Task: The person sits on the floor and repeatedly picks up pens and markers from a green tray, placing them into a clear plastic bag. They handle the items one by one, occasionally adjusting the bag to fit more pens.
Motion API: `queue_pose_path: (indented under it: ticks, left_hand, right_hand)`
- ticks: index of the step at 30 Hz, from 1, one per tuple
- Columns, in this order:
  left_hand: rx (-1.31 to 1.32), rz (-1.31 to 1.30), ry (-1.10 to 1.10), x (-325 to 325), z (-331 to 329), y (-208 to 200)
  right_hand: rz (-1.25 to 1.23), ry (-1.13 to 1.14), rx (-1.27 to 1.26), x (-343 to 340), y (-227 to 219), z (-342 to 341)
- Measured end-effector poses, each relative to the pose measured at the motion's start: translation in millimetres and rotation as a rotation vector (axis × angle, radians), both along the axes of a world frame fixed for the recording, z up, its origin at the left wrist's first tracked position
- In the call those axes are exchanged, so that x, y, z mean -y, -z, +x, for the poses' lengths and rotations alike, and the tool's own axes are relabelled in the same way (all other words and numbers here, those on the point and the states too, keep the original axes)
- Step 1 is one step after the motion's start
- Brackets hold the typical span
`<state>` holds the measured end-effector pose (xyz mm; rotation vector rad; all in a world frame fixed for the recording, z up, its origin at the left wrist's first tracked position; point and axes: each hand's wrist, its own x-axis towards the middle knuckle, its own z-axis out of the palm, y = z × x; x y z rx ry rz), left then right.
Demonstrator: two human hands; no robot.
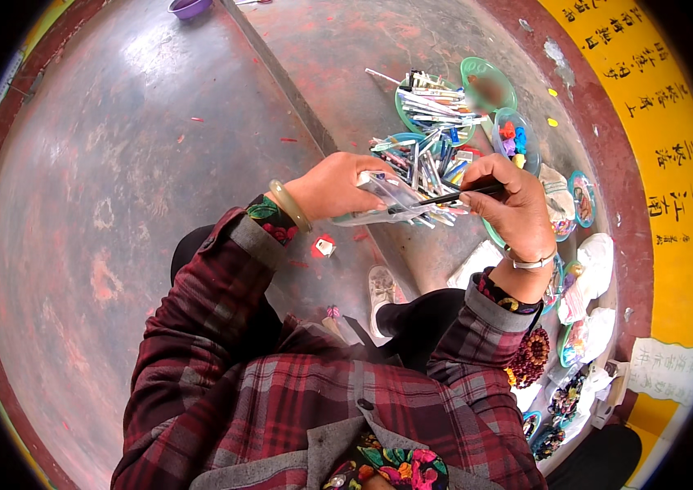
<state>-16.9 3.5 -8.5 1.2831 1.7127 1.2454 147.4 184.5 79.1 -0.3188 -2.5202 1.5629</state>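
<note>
Thumb and fingers of my left hand (332, 189) are closed on a clear plastic pouch (400, 194), whose mouth faces right. A slim black pen (454, 198) is pinched in my right hand (520, 206). Its left end lies over or inside the pouch; I cannot tell which. Just beyond both hands sits a heap of mixed pens (428, 167) in a blue-rimmed basin, partly hidden by my hands. Farther off, more pens, many of them white, (436, 104) fill a green basin.
A green dish (510, 82) and a clear tub of coloured pieces (518, 122) stand at the far right. White bags (597, 265) and dark red beads (531, 353) line the right wall. A small red-and-white box (324, 246) lies on the floor; a purple basin (191, 8) is far left.
</note>
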Motion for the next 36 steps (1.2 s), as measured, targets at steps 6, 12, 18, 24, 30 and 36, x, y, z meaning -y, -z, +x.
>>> queue_pose_path:
  ticks: [6,12,18,24,30,36]
  left_hand:
    - [0.098,0.02,-0.032,-3,1,3]
    - [0.411,0.132,-0.022,-5,-1,5]
    - [0.573,0.247,-0.005,-5,-3,4]
    - [0.597,0.295,-0.001,-5,-3,6]
    - [0.584,0.292,-0.017,-5,-2,4]
    - [0.571,0.308,-0.03,-5,-1,3]
  right_hand:
    - [0.055,-0.083,0.044,6,11,-15]
    - [0.006,-0.089,0.011,20,11,-22]
    - [-0.322,-0.078,-0.113,19,10,-16]
    - [-0.007,-0.05,-0.18,26,6,-18]
    - [0.196,-0.047,-0.195,32,-3,-18]
    - [0.344,-0.15,-0.315,16,14,-21]
